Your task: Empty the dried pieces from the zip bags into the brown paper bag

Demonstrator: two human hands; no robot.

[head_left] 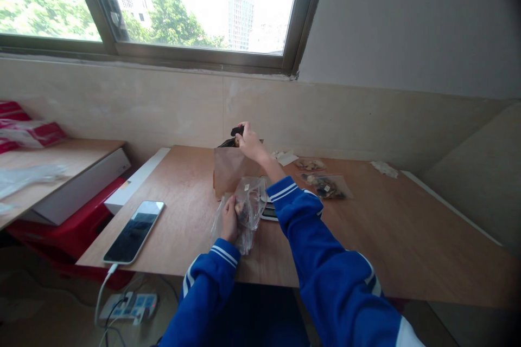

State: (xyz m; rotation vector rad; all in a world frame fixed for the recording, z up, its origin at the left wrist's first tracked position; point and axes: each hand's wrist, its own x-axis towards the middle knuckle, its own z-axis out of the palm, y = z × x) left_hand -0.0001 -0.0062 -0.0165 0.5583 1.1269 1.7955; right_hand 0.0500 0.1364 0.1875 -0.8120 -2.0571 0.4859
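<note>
Blue sleeves with white stripes (325, 249) lie nearest the head camera, both forearms reaching out over the table. What is the left hand (230, 219) on?

Fingers curled around a crumpled clear plastic bag (249, 209), which sits just in front of the paper bag. Something brownish shows inside, too hidden to name. Judged light, soft and slippery; the gathered bulk looks a safer hold than the thin film.

And the right hand (250, 142)?

Raised at the mouth of an upright brown kraft paper bag (230, 172), wrist bent, fingers pinching a dark, irregular piece (237, 131). Piece seems light and dry, possibly brittle, so a fingertip hold looks enough. Paper bag probably stiff at its folds but easily crushed; its top edge seems the place to grip.

What lies about them?

To the left, a slim smartphone with a dark screen (133, 232) rests on a light wooden tabletop (183, 211). To the right, a flat clear packet of dried pieces (326, 186) lies just in front of a second packet (310, 165). Under the right forearm, a dark flat object (269, 211) cannot be identified.
</note>
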